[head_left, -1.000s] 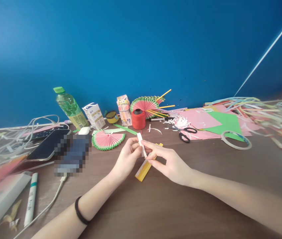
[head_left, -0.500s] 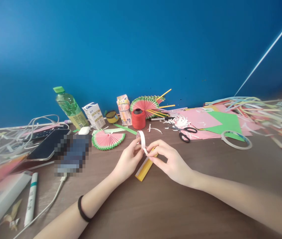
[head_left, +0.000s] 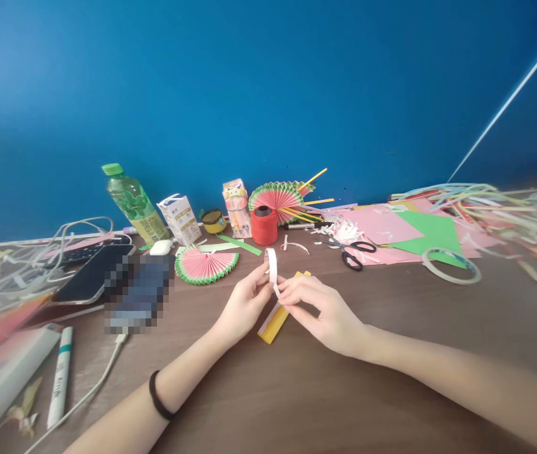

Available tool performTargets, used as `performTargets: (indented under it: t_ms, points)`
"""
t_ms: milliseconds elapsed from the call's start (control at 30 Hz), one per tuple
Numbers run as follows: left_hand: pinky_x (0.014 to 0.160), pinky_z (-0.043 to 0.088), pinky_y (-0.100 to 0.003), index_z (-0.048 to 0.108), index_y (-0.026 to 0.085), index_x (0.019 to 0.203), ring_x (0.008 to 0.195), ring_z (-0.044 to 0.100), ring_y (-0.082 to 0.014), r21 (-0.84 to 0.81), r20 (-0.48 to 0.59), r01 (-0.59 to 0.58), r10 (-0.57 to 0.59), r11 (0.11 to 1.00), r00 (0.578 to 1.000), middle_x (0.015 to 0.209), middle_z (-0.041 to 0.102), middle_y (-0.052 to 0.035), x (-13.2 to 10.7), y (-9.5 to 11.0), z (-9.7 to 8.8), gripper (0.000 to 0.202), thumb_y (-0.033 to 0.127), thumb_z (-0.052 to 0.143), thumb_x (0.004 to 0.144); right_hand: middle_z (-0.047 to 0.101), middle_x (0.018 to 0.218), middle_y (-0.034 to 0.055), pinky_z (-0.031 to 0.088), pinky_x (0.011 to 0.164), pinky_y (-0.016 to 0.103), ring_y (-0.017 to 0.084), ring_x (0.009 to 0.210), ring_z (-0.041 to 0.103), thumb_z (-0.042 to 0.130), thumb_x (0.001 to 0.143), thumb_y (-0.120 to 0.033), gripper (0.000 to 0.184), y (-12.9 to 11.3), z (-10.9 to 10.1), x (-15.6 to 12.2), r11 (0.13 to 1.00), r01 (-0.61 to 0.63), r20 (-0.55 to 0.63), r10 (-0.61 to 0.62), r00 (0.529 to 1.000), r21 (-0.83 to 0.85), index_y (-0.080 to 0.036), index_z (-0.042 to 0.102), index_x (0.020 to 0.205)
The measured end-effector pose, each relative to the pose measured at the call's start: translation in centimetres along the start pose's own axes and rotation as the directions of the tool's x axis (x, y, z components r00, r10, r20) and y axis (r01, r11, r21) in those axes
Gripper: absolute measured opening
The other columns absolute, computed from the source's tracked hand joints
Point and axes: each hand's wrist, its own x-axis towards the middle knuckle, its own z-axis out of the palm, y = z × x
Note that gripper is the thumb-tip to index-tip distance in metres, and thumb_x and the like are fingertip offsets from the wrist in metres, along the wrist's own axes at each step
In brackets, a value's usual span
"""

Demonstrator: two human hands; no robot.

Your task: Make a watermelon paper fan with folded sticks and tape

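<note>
Pinching the white tape roll (head_left: 272,265) upright between thumb and fingers, your left hand (head_left: 243,307) meets your right hand (head_left: 322,313), whose fingertips pinch at the roll's near edge. Under both, you have a yellow strip (head_left: 274,324) on the table (head_left: 306,403); a red spool (head_left: 264,227) stands on the far side.

White tape rolls (head_left: 272,263): two, one in your left hand (head_left: 247,306), one beyond your right hand (head_left: 322,312)
Cartons (head_left: 180,219): two, beyond your left hand
Scissors (head_left: 351,261): one pair, beyond your right
Red thread spool (head_left: 264,227): one, ahead of your hands
Green-capped bottle (head_left: 136,207): one, left of your hands
</note>
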Motion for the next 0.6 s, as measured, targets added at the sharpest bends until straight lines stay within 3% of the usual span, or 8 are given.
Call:
performTargets:
  t_ms: [167,367,467,600]
  points:
    - [0.082,0.044,-0.031,0.042,0.014,0.125,0.084,0.058,-0.0168,0.062,-0.072,0.026,-0.021,0.998,0.997,0.096,0.064,-0.0067,0.1,0.0,-0.4,0.041,0.026,0.044,0.085,0.062,0.090,0.0056,0.047,0.083,0.035,0.017,0.092,0.059,0.048,0.084,-0.013,0.012,-0.2,0.2,-0.1,0.999,0.042,0.015,-0.042,0.999,0.020,-0.020,0.057,0.085]
    - [0.087,0.040,-0.032,0.030,0.018,0.136,0.081,0.053,-0.0155,0.216,-0.022,0.032,-0.028,0.976,0.999,0.078,0.059,-0.0006,-0.2,-0.1,-0.4,0.051,0.022,0.037,0.086,0.062,0.088,0.0035,0.047,0.079,0.033,0.016,0.086,0.058,0.050,0.084,-0.015,0.008,-0.3,-0.5,0.4,0.989,-0.094,-0.027,0.098,0.995,0.112,-0.021,0.056,0.083]
    - [0.084,0.040,-0.031,0.030,0.018,0.136,0.078,0.050,-0.0149,0.266,0.024,0.044,-0.052,0.963,0.998,0.074,0.055,-0.0001,-0.4,0.0,-0.4,0.050,0.025,0.035,0.087,0.060,0.088,0.0033,0.047,0.078,0.033,0.016,0.087,0.058,0.050,0.084,-0.018,0.007,0.1,-0.8,0.8,0.970,-0.175,-0.080,0.191,0.978,0.169,-0.021,0.055,0.079]
    - [0.078,0.040,-0.028,0.034,0.022,0.133,0.073,0.047,-0.0132,0.310,0.065,0.078,-0.103,0.948,0.993,0.077,0.053,0.0000,-0.5,0.2,-0.2,0.046,0.024,0.031,0.088,0.057,0.096,0.0044,0.043,0.087,0.037,0.018,0.095,0.055,0.050,0.085,-0.020,0.008,0.8,-1.2,1.1,0.964,-0.203,-0.134,0.227,0.965,0.173,-0.021,0.053,0.077]
